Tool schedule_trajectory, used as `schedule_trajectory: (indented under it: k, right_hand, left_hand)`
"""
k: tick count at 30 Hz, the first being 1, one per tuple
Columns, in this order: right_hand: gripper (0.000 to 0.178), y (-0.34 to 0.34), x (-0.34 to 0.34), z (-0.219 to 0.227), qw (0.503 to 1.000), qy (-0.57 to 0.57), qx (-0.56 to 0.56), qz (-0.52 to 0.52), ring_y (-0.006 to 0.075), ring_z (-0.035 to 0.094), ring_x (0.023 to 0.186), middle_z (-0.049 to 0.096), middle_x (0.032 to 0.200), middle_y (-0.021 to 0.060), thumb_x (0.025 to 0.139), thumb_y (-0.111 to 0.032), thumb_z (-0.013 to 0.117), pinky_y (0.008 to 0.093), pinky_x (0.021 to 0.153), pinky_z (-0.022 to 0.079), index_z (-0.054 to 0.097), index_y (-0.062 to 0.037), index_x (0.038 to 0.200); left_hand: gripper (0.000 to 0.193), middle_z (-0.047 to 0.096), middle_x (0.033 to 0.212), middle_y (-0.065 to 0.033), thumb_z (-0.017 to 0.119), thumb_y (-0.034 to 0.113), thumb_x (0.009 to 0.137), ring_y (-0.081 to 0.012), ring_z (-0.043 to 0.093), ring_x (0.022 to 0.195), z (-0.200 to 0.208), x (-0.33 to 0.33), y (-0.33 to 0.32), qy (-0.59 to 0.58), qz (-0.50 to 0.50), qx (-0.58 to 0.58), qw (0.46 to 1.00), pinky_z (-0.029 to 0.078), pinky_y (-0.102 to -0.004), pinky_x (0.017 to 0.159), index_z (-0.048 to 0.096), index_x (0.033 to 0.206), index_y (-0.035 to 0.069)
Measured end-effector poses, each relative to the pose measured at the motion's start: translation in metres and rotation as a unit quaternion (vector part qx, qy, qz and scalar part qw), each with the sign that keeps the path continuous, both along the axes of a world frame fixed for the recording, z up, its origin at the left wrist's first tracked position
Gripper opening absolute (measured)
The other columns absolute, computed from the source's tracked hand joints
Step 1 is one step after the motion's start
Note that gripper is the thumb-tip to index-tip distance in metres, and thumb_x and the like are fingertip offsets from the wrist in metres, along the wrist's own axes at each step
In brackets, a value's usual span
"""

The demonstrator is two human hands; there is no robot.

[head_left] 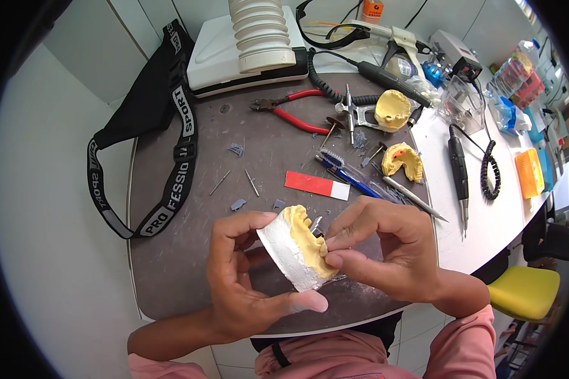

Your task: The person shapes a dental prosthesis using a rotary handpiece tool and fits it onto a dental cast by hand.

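Observation:
My left hand [243, 278] cradles a dental cast [300, 249], fingers behind its white plaster base and thumb along the lower edge. The cast's yellow stone teeth face right. Against them sits a shiny metal dental framework [318, 226], only partly visible. My right hand [385, 249] pinches it at the tooth row with thumb and index finger; the fingertips hide the exact spot of contact. Beyond my hands lie a red and white strip [317, 185], a toothbrush [344, 172] with a blue handle and a pointed metal tool [414, 198].
Red-handled cutters [297, 112], a yellow cast [403, 163] and another on an articulator [393, 110] lie farther back. Two thin burs [251, 182] rest mid-table. A handpiece [458, 177] is at right, a black strap [183, 139] at left, a white box with a hose [212, 63] behind.

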State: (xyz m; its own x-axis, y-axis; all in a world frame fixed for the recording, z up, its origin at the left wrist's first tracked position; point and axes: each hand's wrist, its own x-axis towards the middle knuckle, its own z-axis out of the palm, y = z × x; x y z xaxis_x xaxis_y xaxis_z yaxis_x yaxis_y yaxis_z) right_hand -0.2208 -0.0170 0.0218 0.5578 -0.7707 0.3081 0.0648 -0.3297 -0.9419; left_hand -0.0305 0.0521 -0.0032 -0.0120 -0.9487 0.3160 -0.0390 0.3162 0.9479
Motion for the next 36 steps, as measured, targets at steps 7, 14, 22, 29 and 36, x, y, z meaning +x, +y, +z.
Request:
schedule_trajectory:
  k: [7,14,22,29,36]
  right_hand:
    - [0.007,-0.001,0.0,-0.001,0.998,-0.01,0.053,0.019,0.0175,0.065,0.075,0.067,0.08,0.0111,0.076,0.0,0.069,0.0277,0.069,0.05,0.065,0.0024,0.081]
    - [0.007,-0.001,-0.001,0.0,0.999,-0.003,0.041,0.017,0.0173,0.065,0.075,0.067,0.08,0.0111,0.076,-0.001,0.069,0.0276,0.069,0.05,0.065,0.0019,0.081]
    - [0.009,0.0,-0.001,0.002,1.0,0.012,-0.024,0.003,0.0184,0.065,0.074,0.067,0.08,0.0105,0.074,0.001,0.07,0.0278,0.067,0.05,0.066,0.0009,0.082]
    - [0.01,-0.001,-0.001,0.001,0.998,0.011,-0.066,-0.013,0.0182,0.065,0.073,0.067,0.079,0.0094,0.073,0.002,0.071,0.0269,0.066,0.05,0.066,0.0009,0.081]
    - [0.008,0.0,-0.002,0.001,0.998,0.015,-0.058,-0.018,0.0178,0.064,0.071,0.066,0.078,0.0094,0.074,0.0,0.071,0.0268,0.064,0.049,0.065,0.0009,0.08]
  left_hand:
    - [0.087,0.053,0.109,-0.0132,0.091,0.023,0.056,-0.0201,0.061,0.099,0.001,0.001,0.0,0.006,-0.005,-0.002,1.0,0.054,-0.0329,0.084,0.035,0.119,0.002]
    - [0.086,0.054,0.108,-0.0139,0.091,0.024,0.056,-0.0204,0.062,0.097,0.002,0.001,-0.001,-0.008,-0.002,-0.016,1.0,0.054,-0.0329,0.083,0.036,0.119,0.001]
    - [0.086,0.049,0.109,-0.014,0.09,0.02,0.057,-0.0202,0.059,0.095,-0.012,0.0,-0.001,-0.024,0.025,-0.105,0.994,0.052,-0.0298,0.08,0.037,0.122,0.0]
    - [0.087,0.048,0.109,-0.0138,0.091,0.021,0.057,-0.0191,0.056,0.095,-0.015,0.001,-0.001,-0.046,0.029,-0.119,0.991,0.051,-0.0286,0.078,0.037,0.122,0.001]
    - [0.087,0.048,0.109,-0.0142,0.091,0.022,0.056,-0.0189,0.057,0.093,-0.013,0.002,-0.002,-0.072,0.029,-0.123,0.989,0.051,-0.0285,0.077,0.037,0.122,0.001]
